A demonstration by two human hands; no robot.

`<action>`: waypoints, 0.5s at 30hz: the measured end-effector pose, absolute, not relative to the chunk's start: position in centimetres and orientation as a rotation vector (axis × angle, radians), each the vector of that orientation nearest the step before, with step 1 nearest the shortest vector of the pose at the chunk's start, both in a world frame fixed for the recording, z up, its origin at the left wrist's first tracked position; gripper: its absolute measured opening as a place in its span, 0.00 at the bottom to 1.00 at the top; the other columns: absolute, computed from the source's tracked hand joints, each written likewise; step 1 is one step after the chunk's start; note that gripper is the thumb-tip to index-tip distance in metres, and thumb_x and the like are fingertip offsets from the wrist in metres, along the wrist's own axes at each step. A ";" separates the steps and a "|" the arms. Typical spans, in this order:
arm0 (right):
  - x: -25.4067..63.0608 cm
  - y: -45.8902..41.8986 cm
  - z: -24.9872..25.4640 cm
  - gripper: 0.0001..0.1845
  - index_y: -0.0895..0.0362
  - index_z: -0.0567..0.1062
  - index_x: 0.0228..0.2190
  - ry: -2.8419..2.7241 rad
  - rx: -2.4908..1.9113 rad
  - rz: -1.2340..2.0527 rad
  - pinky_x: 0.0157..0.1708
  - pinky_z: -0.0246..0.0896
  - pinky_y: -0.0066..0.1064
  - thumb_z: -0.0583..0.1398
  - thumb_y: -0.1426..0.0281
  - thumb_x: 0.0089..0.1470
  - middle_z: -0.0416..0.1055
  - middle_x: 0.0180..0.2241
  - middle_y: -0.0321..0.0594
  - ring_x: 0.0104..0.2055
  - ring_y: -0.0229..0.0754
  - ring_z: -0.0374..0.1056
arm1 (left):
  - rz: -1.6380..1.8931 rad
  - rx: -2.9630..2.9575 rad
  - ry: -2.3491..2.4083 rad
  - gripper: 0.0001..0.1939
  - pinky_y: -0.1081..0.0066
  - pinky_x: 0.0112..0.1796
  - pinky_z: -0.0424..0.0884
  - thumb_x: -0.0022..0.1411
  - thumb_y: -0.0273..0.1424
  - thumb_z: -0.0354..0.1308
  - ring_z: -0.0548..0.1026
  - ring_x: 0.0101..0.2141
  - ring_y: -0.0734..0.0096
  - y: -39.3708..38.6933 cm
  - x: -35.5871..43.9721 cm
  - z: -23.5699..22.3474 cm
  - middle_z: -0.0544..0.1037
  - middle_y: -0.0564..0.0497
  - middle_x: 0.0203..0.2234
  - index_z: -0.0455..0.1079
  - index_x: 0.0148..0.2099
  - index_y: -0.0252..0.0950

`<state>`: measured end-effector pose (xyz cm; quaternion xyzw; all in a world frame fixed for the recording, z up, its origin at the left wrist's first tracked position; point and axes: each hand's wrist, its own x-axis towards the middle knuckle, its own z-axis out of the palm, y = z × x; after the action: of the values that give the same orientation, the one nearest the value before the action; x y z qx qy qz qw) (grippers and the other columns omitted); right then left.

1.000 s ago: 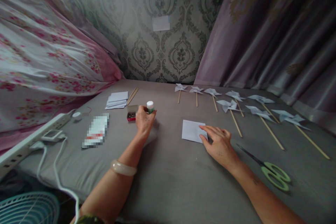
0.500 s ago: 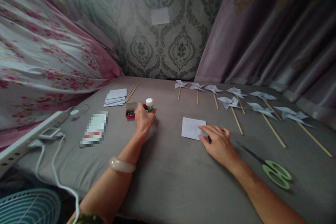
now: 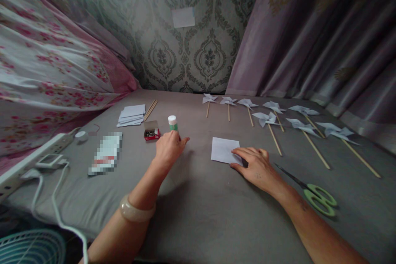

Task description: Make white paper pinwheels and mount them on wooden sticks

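Note:
A white-capped glue stick with a green label (image 3: 172, 121) stands upright on the bed. Just in front of it is my left hand (image 3: 170, 146), thumb stretched out to the right and other fingers partly hidden; I see nothing held in it. A square of white paper (image 3: 223, 149) lies nearly flat at the centre. At its right side my right hand (image 3: 255, 166) holds the lower right corner, fingertips on top and thumb along the near edge. Beside the left hand sits a small open red box of metal pins (image 3: 152, 133).
A stack of white paper (image 3: 132, 114) and wooden sticks (image 3: 151, 110) lie at the back left. Several paper pinwheels (image 3: 267, 119) spread across the right. Green-handled scissors (image 3: 320, 200) lie near my right forearm. A power strip (image 3: 40, 161) with cables runs along the left edge.
My left hand has come away from the glue stick, back toward me, with its thumb spread. The glue stick stays standing. My right hand remains at the paper; the view has shifted slightly.

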<state>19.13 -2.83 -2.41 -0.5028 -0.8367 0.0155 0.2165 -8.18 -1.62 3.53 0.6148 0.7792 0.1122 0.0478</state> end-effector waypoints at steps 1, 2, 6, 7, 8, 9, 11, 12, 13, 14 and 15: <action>19.2 -2.8 -2.4 0.13 0.52 0.75 0.42 -2.329 -1.391 0.052 0.47 0.51 0.44 0.58 0.62 0.56 0.75 0.46 0.43 0.48 0.48 0.68 | 0.362 1.920 2.303 0.19 0.64 0.34 0.68 0.60 0.46 0.54 0.77 0.35 0.54 -1.7 -7.7 3.3 0.78 0.41 0.30 0.72 0.29 0.36; 19.3 -2.8 -2.4 0.13 0.52 0.75 0.42 -2.337 -1.386 0.056 0.47 0.51 0.44 0.58 0.62 0.56 0.75 0.46 0.43 0.48 0.49 0.68 | 0.404 1.969 2.220 0.19 0.65 0.34 0.68 0.61 0.46 0.53 0.77 0.34 0.55 -1.8 -7.2 3.0 0.77 0.42 0.28 0.72 0.28 0.36; 19.4 -2.8 -2.3 0.13 0.52 0.75 0.41 -2.344 -1.352 0.038 0.48 0.51 0.45 0.57 0.62 0.58 0.75 0.46 0.44 0.49 0.49 0.68 | 0.617 2.220 1.805 0.13 0.69 0.35 0.68 0.63 0.38 0.52 0.76 0.33 0.63 -1.9 -4.9 1.1 0.78 0.45 0.29 0.72 0.33 0.36; 19.4 -2.8 -2.3 0.13 0.52 0.75 0.42 -2.346 -1.346 0.039 0.49 0.50 0.45 0.57 0.62 0.58 0.75 0.46 0.44 0.49 0.49 0.68 | 0.662 2.280 1.695 0.11 0.69 0.36 0.69 0.63 0.36 0.53 0.76 0.35 0.64 -2.0 -4.4 0.7 0.78 0.45 0.32 0.73 0.35 0.36; 19.4 -2.7 -2.3 0.13 0.53 0.75 0.42 -2.350 -1.340 0.044 0.49 0.50 0.46 0.57 0.63 0.58 0.76 0.46 0.44 0.49 0.49 0.68 | 0.696 2.327 1.602 0.10 0.69 0.38 0.69 0.63 0.35 0.53 0.75 0.37 0.64 -2.1 -4.0 0.2 0.78 0.45 0.35 0.72 0.38 0.36; 19.4 -2.7 -2.2 0.13 0.53 0.75 0.42 -2.355 -1.337 0.052 0.49 0.49 0.46 0.57 0.63 0.58 0.75 0.46 0.44 0.49 0.48 0.68 | 0.720 2.369 1.526 0.09 0.68 0.40 0.70 0.63 0.34 0.54 0.75 0.39 0.64 -2.2 -3.7 -0.2 0.78 0.45 0.37 0.72 0.40 0.36; 19.5 -2.6 -2.1 0.12 0.53 0.75 0.43 -2.367 -1.337 0.076 0.49 0.49 0.45 0.56 0.64 0.59 0.75 0.46 0.44 0.49 0.48 0.68 | 0.737 2.441 1.407 0.10 0.66 0.45 0.69 0.63 0.33 0.54 0.74 0.43 0.63 -2.4 -3.3 -0.8 0.78 0.44 0.41 0.71 0.44 0.35; 19.5 -2.6 -2.1 0.12 0.53 0.75 0.43 -2.372 -1.338 0.091 0.49 0.49 0.44 0.56 0.64 0.59 0.75 0.46 0.44 0.49 0.47 0.68 | 0.731 2.474 1.363 0.10 0.66 0.46 0.69 0.63 0.32 0.54 0.74 0.44 0.63 -2.4 -3.2 -1.0 0.78 0.44 0.42 0.71 0.45 0.36; 19.5 -2.6 -2.0 0.12 0.53 0.75 0.43 -2.376 -1.338 0.106 0.50 0.48 0.44 0.57 0.65 0.59 0.75 0.46 0.44 0.49 0.47 0.68 | 0.720 2.504 1.330 0.10 0.65 0.47 0.69 0.63 0.32 0.53 0.74 0.44 0.63 -2.4 -3.2 -1.2 0.78 0.44 0.42 0.71 0.45 0.36; 19.6 -2.5 -2.0 0.12 0.53 0.75 0.43 -2.380 -1.334 0.121 0.50 0.48 0.44 0.57 0.66 0.59 0.75 0.47 0.43 0.49 0.46 0.68 | 0.708 2.528 1.308 0.11 0.65 0.48 0.69 0.64 0.31 0.53 0.74 0.45 0.63 -2.3 -3.2 -1.3 0.78 0.44 0.43 0.72 0.45 0.36; 19.6 -2.5 -2.0 0.11 0.54 0.74 0.43 -2.382 -1.328 0.132 0.50 0.47 0.44 0.57 0.66 0.60 0.75 0.47 0.43 0.49 0.46 0.68 | 0.695 2.544 1.301 0.11 0.65 0.48 0.69 0.64 0.31 0.52 0.74 0.44 0.63 -2.3 -3.2 -1.4 0.78 0.44 0.42 0.72 0.45 0.36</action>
<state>19.64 -2.50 -1.98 -0.4760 -0.8541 0.0473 0.2043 -3.19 -2.30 -1.41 0.8608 0.4401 0.2350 0.1002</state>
